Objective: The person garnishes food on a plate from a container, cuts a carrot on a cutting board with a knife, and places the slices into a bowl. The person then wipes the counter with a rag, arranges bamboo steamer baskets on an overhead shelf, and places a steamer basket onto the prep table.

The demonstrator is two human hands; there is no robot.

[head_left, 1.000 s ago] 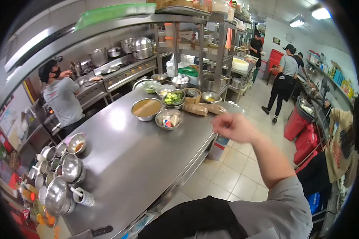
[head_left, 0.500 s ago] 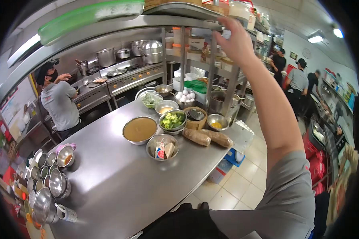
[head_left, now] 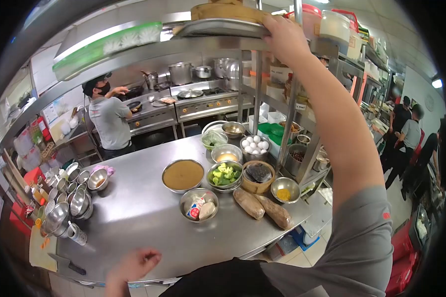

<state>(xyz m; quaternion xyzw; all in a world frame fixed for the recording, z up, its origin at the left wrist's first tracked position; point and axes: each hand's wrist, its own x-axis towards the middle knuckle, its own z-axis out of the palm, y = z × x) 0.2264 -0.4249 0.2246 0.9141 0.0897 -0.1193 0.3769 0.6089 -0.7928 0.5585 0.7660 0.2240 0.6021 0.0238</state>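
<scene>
My right hand [head_left: 286,40] is raised at the overhead shelf, its fingers closed at the right edge of a bamboo steamer [head_left: 228,13], which rests on a metal tray [head_left: 218,29]. Low over the near edge of the steel table [head_left: 129,218] is my left hand [head_left: 135,265], blurred, with its fingers curled; I cannot make out anything in it. Beyond it on the table stand a bowl of brown liquid [head_left: 183,175], a bowl with packets [head_left: 198,205], a bowl of green vegetables [head_left: 225,174] and two wrapped rolls [head_left: 262,207].
Metal bowls [head_left: 79,202] crowd the table's left end, near a knife [head_left: 69,264] and a cutting board [head_left: 39,250]. A person [head_left: 109,116] stands at the stove behind. Shelf posts rise at the table's far right. Several people are at the far right.
My right hand has risen to the shelf and reached the steamer's edge. My left hand has come into view at the bottom. The view has turned.
</scene>
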